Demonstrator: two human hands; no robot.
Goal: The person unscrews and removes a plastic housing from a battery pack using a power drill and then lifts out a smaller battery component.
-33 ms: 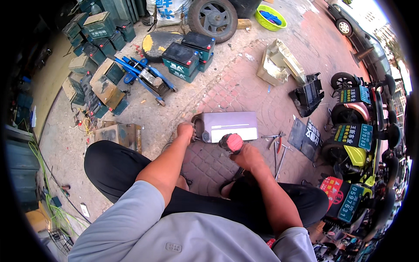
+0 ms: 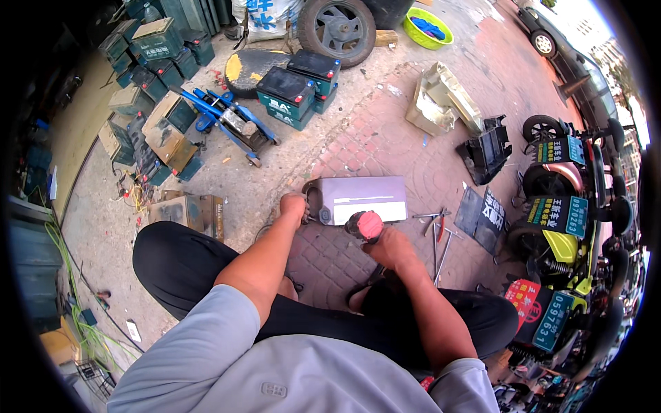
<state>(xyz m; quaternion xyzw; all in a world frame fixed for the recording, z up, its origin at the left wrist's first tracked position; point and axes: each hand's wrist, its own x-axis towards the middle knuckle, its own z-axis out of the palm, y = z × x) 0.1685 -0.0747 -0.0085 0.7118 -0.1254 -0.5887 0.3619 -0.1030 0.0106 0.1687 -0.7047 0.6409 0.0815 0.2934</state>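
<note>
A grey-purple box-shaped battery case (image 2: 367,186) with a white label and a black end lies on the paving in front of me. At that black end is my left hand (image 2: 294,206), its fingers curled against the case's edge and partly hidden. My right hand (image 2: 392,248) is wrapped round the handle of a power drill (image 2: 365,225) with a red rear. The drill sits over the near edge of the case; its tip is hidden from this view.
Pliers and wrenches (image 2: 438,234) lie to the right of the case, beside a dark flat sheet (image 2: 482,219). Parked scooters (image 2: 558,213) line the right side. Ahead are a blue floor jack (image 2: 231,124), batteries (image 2: 286,96), a wheel (image 2: 336,31) and a beige casing (image 2: 441,103).
</note>
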